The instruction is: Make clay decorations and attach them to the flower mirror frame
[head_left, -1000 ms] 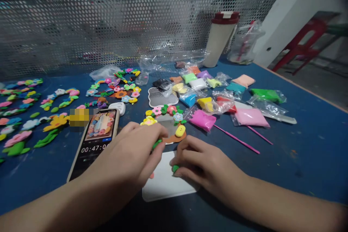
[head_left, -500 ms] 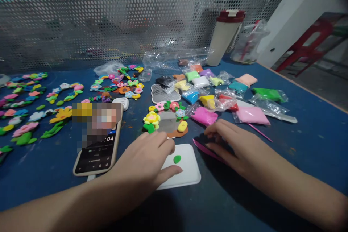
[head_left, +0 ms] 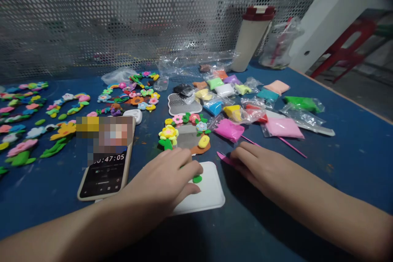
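Observation:
My left hand [head_left: 173, 176] is over a white rectangular board [head_left: 211, 194], thumb and forefinger apart. Between them, a small green clay piece [head_left: 197, 179] lies on the board. My right hand [head_left: 254, 163] is closed round a pink modelling tool [head_left: 223, 158] at the table, its pointed end sticking out to the left. Behind the board is a frame decorated with clay flowers [head_left: 168, 132], greenery and a yellow clay figure [head_left: 204, 142] with a tiny face. My left fingers partly hide the board and the near edge of the frame.
A phone [head_left: 106, 172] showing a timer lies left of the board. Several finished flower frames [head_left: 69, 104] spread over the left side. Bagged coloured clay [head_left: 229, 130], another pink stick [head_left: 291, 146] and a tumbler [head_left: 253, 39] are at the right and back, before a perforated metal panel [head_left: 138, 20].
My right hand has closed on the pink modelling tool. My left thumb and fingertips have come nearer the green clay piece. The whole view has shifted slightly.

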Motion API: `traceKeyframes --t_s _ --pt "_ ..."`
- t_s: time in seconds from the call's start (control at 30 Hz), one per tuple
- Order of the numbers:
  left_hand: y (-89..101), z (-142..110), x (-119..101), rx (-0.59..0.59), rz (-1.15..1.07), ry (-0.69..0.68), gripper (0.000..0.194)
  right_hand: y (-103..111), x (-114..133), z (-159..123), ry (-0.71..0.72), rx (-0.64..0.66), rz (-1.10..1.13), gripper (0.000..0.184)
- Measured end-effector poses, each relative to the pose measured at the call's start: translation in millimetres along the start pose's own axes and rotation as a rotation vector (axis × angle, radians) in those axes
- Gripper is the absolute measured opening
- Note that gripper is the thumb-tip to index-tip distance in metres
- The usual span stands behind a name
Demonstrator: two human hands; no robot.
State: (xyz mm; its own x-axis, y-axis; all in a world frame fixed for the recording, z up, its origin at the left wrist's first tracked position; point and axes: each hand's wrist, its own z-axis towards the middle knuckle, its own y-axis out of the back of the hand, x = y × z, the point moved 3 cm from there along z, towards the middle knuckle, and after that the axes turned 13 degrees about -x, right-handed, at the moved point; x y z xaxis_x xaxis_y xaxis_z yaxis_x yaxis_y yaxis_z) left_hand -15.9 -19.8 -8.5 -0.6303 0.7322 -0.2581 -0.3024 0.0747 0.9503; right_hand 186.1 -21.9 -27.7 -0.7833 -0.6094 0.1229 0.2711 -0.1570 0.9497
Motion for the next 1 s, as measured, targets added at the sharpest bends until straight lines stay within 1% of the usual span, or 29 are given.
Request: traceKeyframes --t_s 0.13,0.23,0.33,0.47,0.57,0.67,0.77,0.9,1.0 --pt "4.2 -3 4 -0.031 0.008 0.046 0.012 0 -1 8 -0.003 0.027 -0.019 0.013" --pt "8.1 -6 7 -0.038 0.009 0.1 0.011 3 2 15 0.005 0.014 -0.018 0.016" --pt "12.1 -7 8 -0.053 0.007 0.132 0.007 7 9 20 0.031 0.005 -0.071 0.019" --pt "16.3 -6 8 -0.093 -0.011 0.123 0.013 9 18 23 0.094 -0.028 -0.191 0.022" --pt "17.5 -5 7 -0.114 -0.002 0.108 0.018 8 18 22 0.111 -0.054 -0.229 0.025" --pt "17.5 -5 6 -0.118 0.02 0.096 0.021 5 11 21 0.039 -0.035 -0.151 0.028" --pt "17.5 -5 6 -0.121 0.028 0.078 0.022 2 4 20 -0.044 -0.053 -0.06 0.029" --pt "17.8 -5 7 -0.129 0.004 0.089 0.021 0 -1 20 -0.047 -0.094 0.053 0.031" --pt "17.1 -5 8 -0.124 -0.009 0.103 0.02 0 -6 21 -0.073 -0.107 0.091 0.033"
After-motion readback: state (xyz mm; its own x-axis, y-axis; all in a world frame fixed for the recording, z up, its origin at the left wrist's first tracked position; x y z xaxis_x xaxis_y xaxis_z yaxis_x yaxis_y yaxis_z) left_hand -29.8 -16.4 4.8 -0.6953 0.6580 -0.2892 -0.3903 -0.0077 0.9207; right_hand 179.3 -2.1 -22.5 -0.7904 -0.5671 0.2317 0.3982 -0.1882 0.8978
